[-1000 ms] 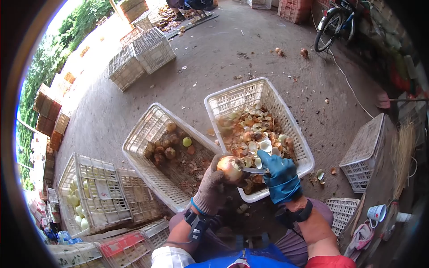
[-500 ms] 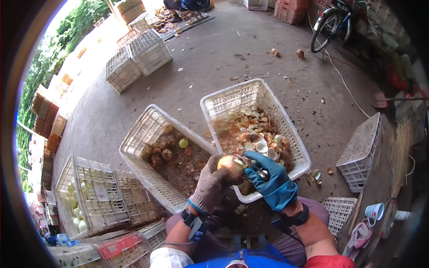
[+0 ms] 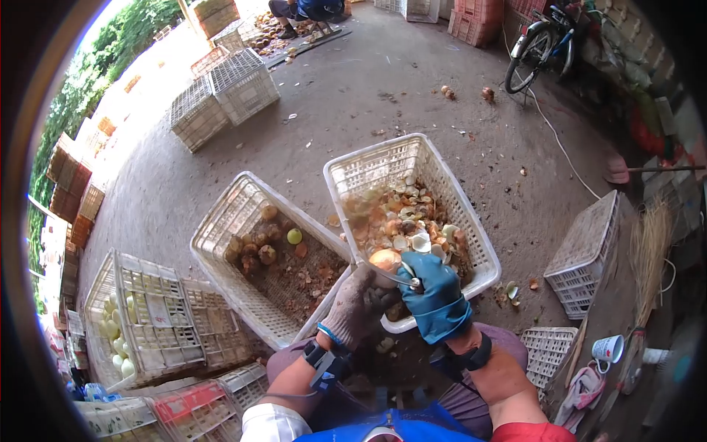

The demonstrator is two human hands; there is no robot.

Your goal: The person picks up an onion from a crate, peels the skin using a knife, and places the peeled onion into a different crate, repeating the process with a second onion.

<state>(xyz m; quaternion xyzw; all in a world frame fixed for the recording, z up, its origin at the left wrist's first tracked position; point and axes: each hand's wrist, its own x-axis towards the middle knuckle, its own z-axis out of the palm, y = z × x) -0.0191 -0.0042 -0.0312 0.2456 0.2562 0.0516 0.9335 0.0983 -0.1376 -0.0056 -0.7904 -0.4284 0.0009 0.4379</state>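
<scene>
My left hand (image 3: 359,296), in a dirty knitted glove, is closed around a brown-skinned onion (image 3: 384,259). A blue rubber glove covers my right hand (image 3: 436,295), which grips a small knife (image 3: 406,281); its thin blade lies close against the onion, and most of the handle is hidden by my fingers. Both hands meet over the near end of a white crate (image 3: 490,276) holding onion peelings (image 3: 412,221). To the left stands another white crate (image 3: 213,199), with several unpeeled onions (image 3: 254,247) and one pale green peeled onion (image 3: 294,236) inside.
A crate of peeled onions (image 3: 118,335) stands at the left. More crates (image 3: 224,99) sit farther back, and an upturned crate (image 3: 582,239) is at the right beside a straw broom (image 3: 652,243) and a mug (image 3: 607,350). A bicycle (image 3: 534,51) and a crouching person (image 3: 317,9) are beyond.
The onion has turned and dropped lower between my hands, with more of it now covered. My right hand has moved in against it, and the blade shows across it. The view has shifted slightly.
</scene>
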